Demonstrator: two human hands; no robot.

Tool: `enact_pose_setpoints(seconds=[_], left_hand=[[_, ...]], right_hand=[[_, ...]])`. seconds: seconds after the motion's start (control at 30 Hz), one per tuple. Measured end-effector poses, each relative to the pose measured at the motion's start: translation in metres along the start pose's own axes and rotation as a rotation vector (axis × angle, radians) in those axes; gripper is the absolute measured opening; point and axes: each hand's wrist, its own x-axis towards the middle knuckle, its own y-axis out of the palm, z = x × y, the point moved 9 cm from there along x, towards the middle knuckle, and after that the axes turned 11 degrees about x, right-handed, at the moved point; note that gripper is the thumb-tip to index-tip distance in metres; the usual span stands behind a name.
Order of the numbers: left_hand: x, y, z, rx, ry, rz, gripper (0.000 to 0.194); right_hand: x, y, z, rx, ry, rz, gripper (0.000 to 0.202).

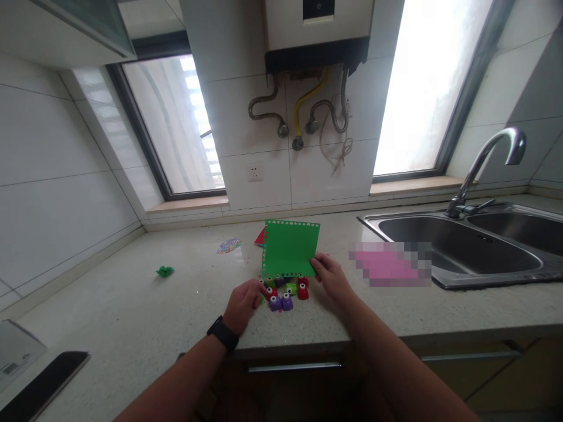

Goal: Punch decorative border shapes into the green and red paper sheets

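In the head view, my right hand (328, 271) pinches a green sheet of paper (291, 249) by its lower right corner and holds it tilted up above the counter. Small punched shapes run along the sheet's top, left and bottom edges. My left hand (246, 299), with a dark watch on its wrist, has its fingers curled at a red paper punch (271, 292) with an eye-like button. Around it stand two purple punches (280, 302), a light green punch (291, 289) and a red punch (303, 291). More punches are partly hidden behind the sheet and my left fingers.
A red piece of paper (260, 237) shows behind the green sheet. Colourful scraps (229, 245) and a crumpled green piece (165, 271) lie to the left. A blurred pink item (387, 264) is beside the sink (440, 281). A dark flat object (48, 384) lies front left.
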Motion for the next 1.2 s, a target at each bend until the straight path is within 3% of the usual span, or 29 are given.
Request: enact_pose_setpoints(seconds=[0.33, 0.5, 0.67, 0.87, 1.07, 1.2], left_hand=[[0.001, 0.019, 0.0, -0.054, 0.0, 0.231, 0.044], [0.0, 0.021, 0.0, -0.132, -0.016, 0.321, 0.061], [0.004, 0.015, 0.013, -0.201, -0.139, 0.24, 0.058], [0.007, 0.01, 0.018, -0.028, -0.184, 0.193, 0.06], [0.008, 0.005, 0.017, -0.057, -0.22, 0.141, 0.058], [0.01, 0.002, 0.013, -0.099, -0.231, 0.095, 0.057]], right_hand=[[-0.003, 0.019, 0.014, -0.027, 0.009, 0.055, 0.028], [0.004, 0.038, 0.021, -0.058, -0.002, 0.143, 0.025], [0.009, 0.055, 0.021, -0.052, 0.022, 0.245, 0.022], [0.018, 0.062, 0.023, -0.108, 0.039, 0.298, 0.02], [0.033, 0.045, 0.025, -0.134, 0.059, 0.256, 0.025], [0.014, 0.035, 0.035, -0.361, -0.012, 0.211, 0.023]])
